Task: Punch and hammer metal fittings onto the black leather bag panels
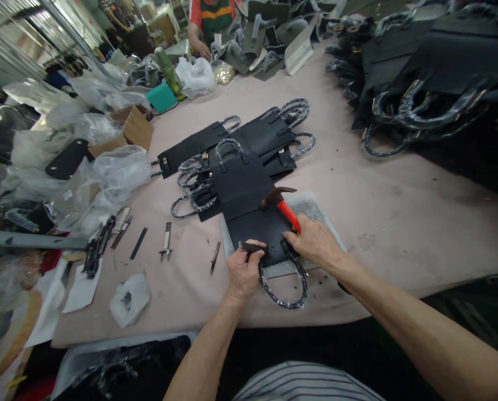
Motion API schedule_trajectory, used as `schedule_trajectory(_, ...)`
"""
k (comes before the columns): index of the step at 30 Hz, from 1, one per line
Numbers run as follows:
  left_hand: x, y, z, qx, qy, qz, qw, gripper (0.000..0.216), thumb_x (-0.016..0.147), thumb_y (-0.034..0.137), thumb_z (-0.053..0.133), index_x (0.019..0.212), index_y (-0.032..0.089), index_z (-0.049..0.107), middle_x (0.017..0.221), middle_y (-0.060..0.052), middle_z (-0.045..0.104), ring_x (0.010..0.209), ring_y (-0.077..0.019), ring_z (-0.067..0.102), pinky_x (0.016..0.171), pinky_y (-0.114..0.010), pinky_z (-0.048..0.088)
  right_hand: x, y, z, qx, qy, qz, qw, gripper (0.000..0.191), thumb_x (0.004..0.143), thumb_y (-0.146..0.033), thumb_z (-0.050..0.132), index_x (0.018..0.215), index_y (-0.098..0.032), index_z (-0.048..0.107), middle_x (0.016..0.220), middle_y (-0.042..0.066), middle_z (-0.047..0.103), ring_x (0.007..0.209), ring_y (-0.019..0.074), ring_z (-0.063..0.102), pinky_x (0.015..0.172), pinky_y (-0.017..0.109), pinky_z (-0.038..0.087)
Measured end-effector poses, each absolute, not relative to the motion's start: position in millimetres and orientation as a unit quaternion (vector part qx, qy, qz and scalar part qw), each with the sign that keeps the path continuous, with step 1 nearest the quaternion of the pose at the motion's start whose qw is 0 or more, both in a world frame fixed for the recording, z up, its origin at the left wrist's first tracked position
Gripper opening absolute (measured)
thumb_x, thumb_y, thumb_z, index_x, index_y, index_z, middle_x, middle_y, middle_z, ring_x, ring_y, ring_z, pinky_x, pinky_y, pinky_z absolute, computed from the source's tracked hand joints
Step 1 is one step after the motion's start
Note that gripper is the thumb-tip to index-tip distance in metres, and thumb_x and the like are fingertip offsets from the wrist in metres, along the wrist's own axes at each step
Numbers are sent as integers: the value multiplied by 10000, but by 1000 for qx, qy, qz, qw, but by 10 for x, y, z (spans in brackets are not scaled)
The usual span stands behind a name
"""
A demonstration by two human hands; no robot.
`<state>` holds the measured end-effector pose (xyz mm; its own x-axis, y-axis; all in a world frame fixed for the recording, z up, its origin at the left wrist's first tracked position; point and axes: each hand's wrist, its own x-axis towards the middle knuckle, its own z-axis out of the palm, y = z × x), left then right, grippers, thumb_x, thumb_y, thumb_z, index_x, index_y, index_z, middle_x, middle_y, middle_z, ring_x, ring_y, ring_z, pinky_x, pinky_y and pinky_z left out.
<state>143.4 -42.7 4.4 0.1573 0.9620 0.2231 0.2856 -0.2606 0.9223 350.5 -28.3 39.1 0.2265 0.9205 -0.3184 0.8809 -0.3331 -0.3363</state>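
Observation:
My right hand [313, 240] is closed around the red handle of a claw hammer [288, 213], its dark head raised over a black leather bag panel [252, 227]. Pinched in my left hand [245, 270] is a dark punch-like rod [251, 247], its tip close to the panel near a handle base. A plastic-wrapped bag handle [282, 303] loops off the panel toward me. Beneath the panel lies a pale slab [324, 223]. Just beyond, another black panel with a wrapped handle [242, 181] touches the worked one.
More black bag panels [194, 146] lie farther back. Left of my hands are a thin metal tool [215, 258], a caliper-like tool [166, 242] and a dark strip [139, 243]. Bag pieces [444, 61] pile at right; plastic wrap [121, 172] crowds the left. Another person [213, 25] is across the table.

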Motion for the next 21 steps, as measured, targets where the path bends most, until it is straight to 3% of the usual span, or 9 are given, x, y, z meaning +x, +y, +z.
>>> schedule_trajectory(6,1430,-448,2,698,422,452,362,82,910,193,688,983,187,723,984,-69,793,950,-214,770,911,-347,629,3501,-280,391,-789,-567,235,22,345,937,-479,553,1091,-173,597,852,132,733,791,298,698,612,339,324)
schedule_trajectory(11,1414,-407,-13,530,505,519,442,111,981,255,626,1052,178,662,951,-56,776,879,-199,779,834,-335,647,3507,-276,379,-787,-567,242,21,332,931,-488,566,1064,-184,582,841,123,725,783,300,691,605,336,312)
schedule_trajectory(15,1369,-419,-26,570,497,474,451,95,948,243,670,1013,177,691,947,-60,780,903,-204,768,888,-341,624,3508,-270,369,-790,-564,241,19,323,931,-484,577,1055,-186,579,847,115,726,779,291,686,618,337,324)
schedule_trajectory(21,1384,-421,31,610,508,443,416,96,954,230,646,994,180,718,936,-63,781,880,-197,757,828,-306,607,3501,-268,386,-787,-570,235,16,329,930,-488,598,1044,-180,582,831,109,725,761,279,682,631,333,338)
